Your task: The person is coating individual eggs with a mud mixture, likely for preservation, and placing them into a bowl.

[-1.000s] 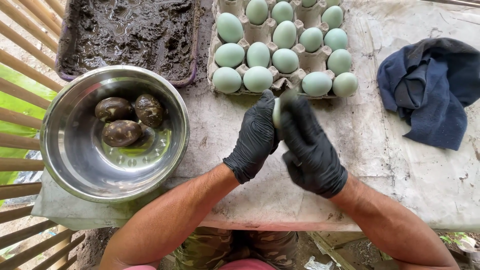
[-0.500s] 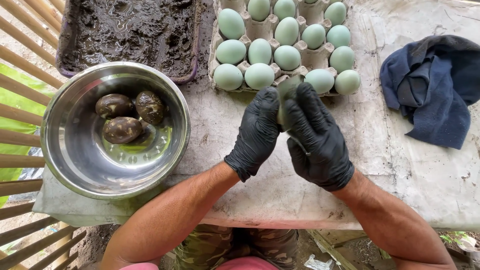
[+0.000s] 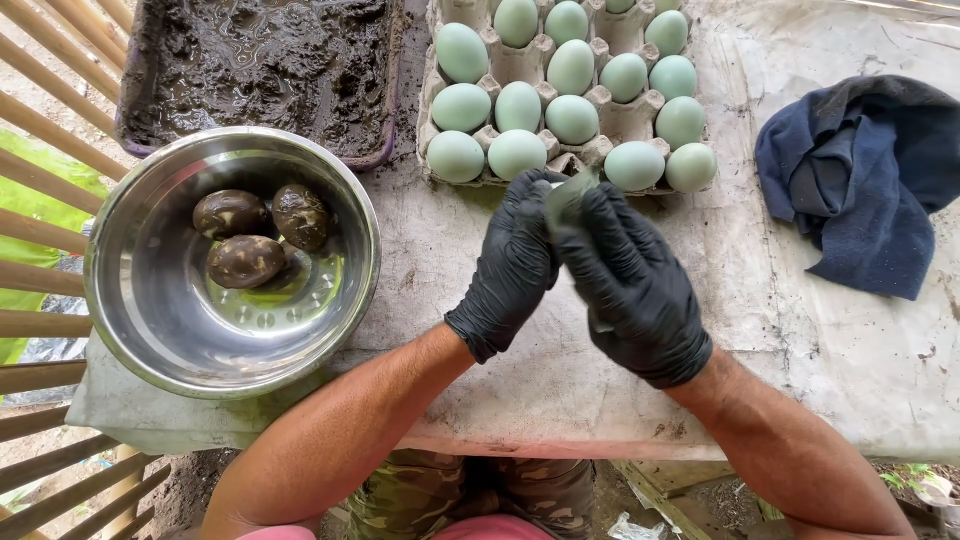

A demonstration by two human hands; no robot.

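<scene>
**Holding one pale green egg between two gloved hands**

Clasped between both hands, a pale green egg [image 3: 566,200] is held just in front of the near edge of the egg tray [image 3: 437,95]. Only a sliver of its shell is seen between the black gloves; its long axis appears to run upward and slightly right in the head view, the upper end pointing toward the tray, though most of the egg is hidden and its far end cannot be made out.

The left hand [image 3: 512,265] is curled against the egg's left side, its fingers closed around the shell. The right hand [image 3: 630,285] is wrapped over the right side, with its fingers [image 3: 600,225] pressed on the egg from above. Both hands are raised over the pale, stained table [image 3: 800,350].

The tray is filled with further pale green eggs in rows. To the left, a steel bowl [image 3: 140,330] is seen with three dark, mud-coated eggs [image 3: 245,260] lying together in it. Behind the bowl, a tub of dark mud [image 3: 260,60] is set. A crumpled dark blue cloth [image 3: 860,180] is laid at the right, well apart from the hands.
</scene>
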